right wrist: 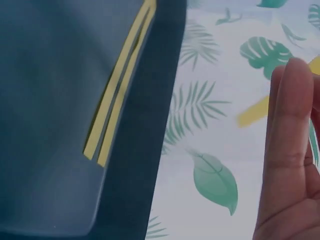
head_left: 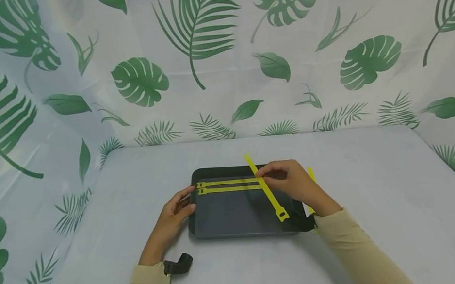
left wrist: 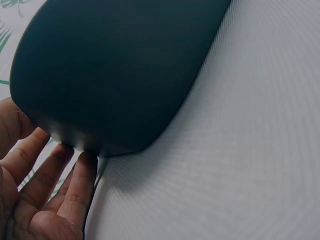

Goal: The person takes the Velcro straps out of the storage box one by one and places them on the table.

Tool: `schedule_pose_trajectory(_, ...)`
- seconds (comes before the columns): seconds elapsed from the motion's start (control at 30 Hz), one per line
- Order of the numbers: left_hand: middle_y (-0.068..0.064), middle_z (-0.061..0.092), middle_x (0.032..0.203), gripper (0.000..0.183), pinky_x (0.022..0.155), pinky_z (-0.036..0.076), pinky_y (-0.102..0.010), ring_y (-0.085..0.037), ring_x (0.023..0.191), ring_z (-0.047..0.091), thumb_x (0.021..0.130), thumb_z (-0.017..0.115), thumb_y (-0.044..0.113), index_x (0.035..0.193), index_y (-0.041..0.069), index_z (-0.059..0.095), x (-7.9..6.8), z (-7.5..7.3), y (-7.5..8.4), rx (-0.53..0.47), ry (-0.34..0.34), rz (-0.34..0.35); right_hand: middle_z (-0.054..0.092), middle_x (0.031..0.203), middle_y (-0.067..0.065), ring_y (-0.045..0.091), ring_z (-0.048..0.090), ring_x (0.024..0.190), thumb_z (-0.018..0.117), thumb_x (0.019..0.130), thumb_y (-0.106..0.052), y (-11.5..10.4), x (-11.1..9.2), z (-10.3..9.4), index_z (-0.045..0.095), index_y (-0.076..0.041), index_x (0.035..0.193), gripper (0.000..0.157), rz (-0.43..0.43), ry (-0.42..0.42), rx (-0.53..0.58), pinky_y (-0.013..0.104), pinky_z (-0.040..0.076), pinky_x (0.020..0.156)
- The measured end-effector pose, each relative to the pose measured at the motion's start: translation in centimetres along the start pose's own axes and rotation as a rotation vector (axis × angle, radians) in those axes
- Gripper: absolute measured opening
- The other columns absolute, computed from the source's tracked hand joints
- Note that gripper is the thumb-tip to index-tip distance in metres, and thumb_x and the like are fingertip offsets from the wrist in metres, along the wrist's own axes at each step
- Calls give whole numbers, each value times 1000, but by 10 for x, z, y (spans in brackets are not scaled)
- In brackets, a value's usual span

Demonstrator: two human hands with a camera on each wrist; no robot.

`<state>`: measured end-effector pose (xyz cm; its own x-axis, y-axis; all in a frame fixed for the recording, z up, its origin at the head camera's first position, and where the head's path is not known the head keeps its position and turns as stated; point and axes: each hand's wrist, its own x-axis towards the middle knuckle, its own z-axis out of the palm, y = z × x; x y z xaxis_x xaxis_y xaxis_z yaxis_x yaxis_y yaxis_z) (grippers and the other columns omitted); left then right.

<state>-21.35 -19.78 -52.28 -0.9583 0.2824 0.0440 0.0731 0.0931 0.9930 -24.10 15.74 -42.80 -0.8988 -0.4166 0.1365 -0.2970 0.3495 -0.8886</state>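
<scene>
A dark rectangular tray (head_left: pixel 230 217) lies on the white surface. Two yellow cable straps (head_left: pixel 229 185) rest side by side inside it, along its far wall. Over the tray's right part, my right hand (head_left: pixel 288 179) pinches another yellow cable strap (head_left: pixel 269 195) near its middle, the slotted head pointing down towards me. Its blurred plain end (right wrist: pixel 252 113) shows beyond the fingers in the right wrist view. My left hand (head_left: pixel 172 216) touches the tray's left end. In the left wrist view, extended fingertips (left wrist: pixel 87 162) press against the tray's outer wall (left wrist: pixel 115 100).
Right of the tray, another yellow strap (head_left: pixel 311 174) shows partly behind my right hand. A black wrist device (head_left: pixel 179 265) sits on my left wrist. White cloth with green leaf prints (head_left: pixel 229 97) hangs behind and at the sides.
</scene>
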Motion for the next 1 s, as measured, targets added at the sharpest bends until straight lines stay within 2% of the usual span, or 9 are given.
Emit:
schedule_pose_trajectory(0.17, -29, 38, 168, 56, 112, 47, -26, -48, 155, 38, 111, 60, 8, 162, -6, 41, 0, 1, 1, -6, 1, -12, 71, 123, 21, 13, 71, 94, 64, 104, 3, -1, -6, -5, 70, 13, 128, 27, 87, -9, 147, 30, 64, 83)
schedule_pose_trajectory(0.27, -28, 38, 168, 56, 112, 47, -26, -48, 155, 38, 111, 60, 8, 162, -5, 41, 1, 1, 1, -9, 4, -15, 71, 119, 16, 14, 69, 93, 60, 105, 2, -1, -10, -8, 68, 14, 130, 28, 107, -6, 190, 30, 64, 83)
schedule_pose_trajectory(0.37, -29, 38, 168, 56, 112, 47, -26, -48, 155, 37, 111, 60, 8, 162, -5, 41, 1, 1, 1, -13, 4, -14, 71, 121, 15, 13, 70, 96, 63, 107, -2, 0, -14, -10, 68, 15, 130, 29, 127, -3, 207, 30, 64, 85)
schedule_pose_trajectory(0.57, -28, 37, 169, 56, 111, 47, -24, -48, 156, 37, 111, 60, 7, 162, -5, 41, 1, 1, 1, -18, 4, -14, 70, 128, 22, 10, 73, 99, 71, 103, -5, 5, -23, -14, 66, 14, 131, 34, 154, 18, 193, 31, 64, 86)
schedule_pose_trajectory(0.83, -28, 36, 170, 55, 111, 47, -24, -49, 155, 37, 110, 60, 7, 161, -5, 42, 0, 2, 3, -2, 8, -12, 67, 115, 11, 10, 73, 94, 70, 102, -1, 12, -31, -20, 62, 14, 137, 39, 154, 63, 222, 30, 65, 82)
schedule_pose_trajectory(1.0, -28, 35, 170, 55, 109, 46, -22, -50, 155, 37, 111, 60, 7, 161, -6, 42, -1, 2, 3, 6, 9, -3, 66, 114, 7, 11, 72, 92, 69, 102, 0, 15, -35, -24, 61, 13, 140, 41, 141, 81, 232, 30, 65, 80)
